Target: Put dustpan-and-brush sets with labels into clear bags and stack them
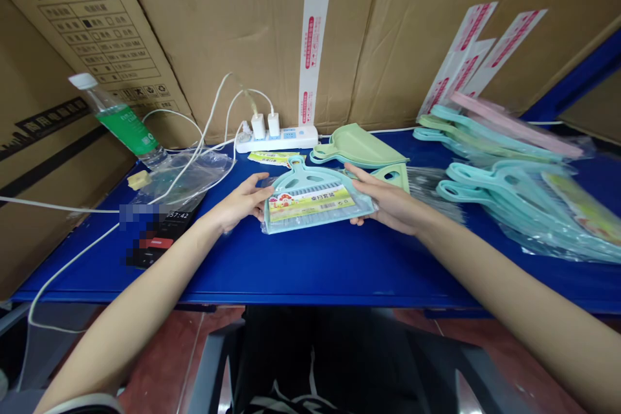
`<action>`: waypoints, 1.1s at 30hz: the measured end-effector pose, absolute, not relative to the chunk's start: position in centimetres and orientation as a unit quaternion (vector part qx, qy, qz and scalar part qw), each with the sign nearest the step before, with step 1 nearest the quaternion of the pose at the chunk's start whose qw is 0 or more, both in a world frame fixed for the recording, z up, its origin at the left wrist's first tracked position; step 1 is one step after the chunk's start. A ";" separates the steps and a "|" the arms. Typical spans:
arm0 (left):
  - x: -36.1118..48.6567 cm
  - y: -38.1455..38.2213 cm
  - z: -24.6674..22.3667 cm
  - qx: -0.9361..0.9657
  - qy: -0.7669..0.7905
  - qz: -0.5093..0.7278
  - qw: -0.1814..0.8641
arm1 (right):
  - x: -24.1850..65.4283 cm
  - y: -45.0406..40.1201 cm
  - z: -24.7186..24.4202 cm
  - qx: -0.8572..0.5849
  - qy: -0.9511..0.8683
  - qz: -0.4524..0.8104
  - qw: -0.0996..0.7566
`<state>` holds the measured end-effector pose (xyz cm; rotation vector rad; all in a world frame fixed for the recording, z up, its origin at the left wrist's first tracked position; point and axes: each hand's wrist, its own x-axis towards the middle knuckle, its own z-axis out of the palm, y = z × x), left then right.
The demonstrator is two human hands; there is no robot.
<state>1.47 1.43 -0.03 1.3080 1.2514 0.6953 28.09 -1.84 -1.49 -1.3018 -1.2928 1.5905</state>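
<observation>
Between my two hands is a light blue dustpan set [315,202] in a clear bag, a brush's bristles and a yellow-green printed card showing inside, its handle pointing away from me. My left hand [246,202] grips its left edge. My right hand [388,200] holds the right edge, thumb on top and fingers underneath. Just behind lie a green dustpan [361,145] and another green piece [398,176], partly hidden by my right hand. Yellow printed cards [276,158] rest behind the handle.
Bagged blue sets [528,207] and a pile of pink, green and blue pieces [504,129] lie right. Clear bags [431,191] sit nearer. A power strip [284,138], bottle [123,119], phone [162,236] and white cables stand or lie back and left on the blue table [310,278].
</observation>
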 end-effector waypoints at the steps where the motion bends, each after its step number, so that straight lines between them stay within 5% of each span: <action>1: 1.5 1.4 0.0 0.535 0.529 0.304 0.584 | 28.2 -1.8 -1.5 -0.498 -0.504 0.614 0.348; 10: 2.1 1.0 0.0 0.475 0.453 0.332 0.678 | 28.4 -1.7 -0.5 -0.475 -0.525 0.585 0.395; 20: 3.7 0.2 -0.8 0.473 0.442 0.424 0.634 | 26.8 -2.8 -0.5 -0.415 -0.496 0.604 0.467; 33: 3.6 -0.5 -0.8 0.606 0.337 0.268 0.669 | 28.8 -3.2 0.4 -0.428 -0.409 0.632 0.500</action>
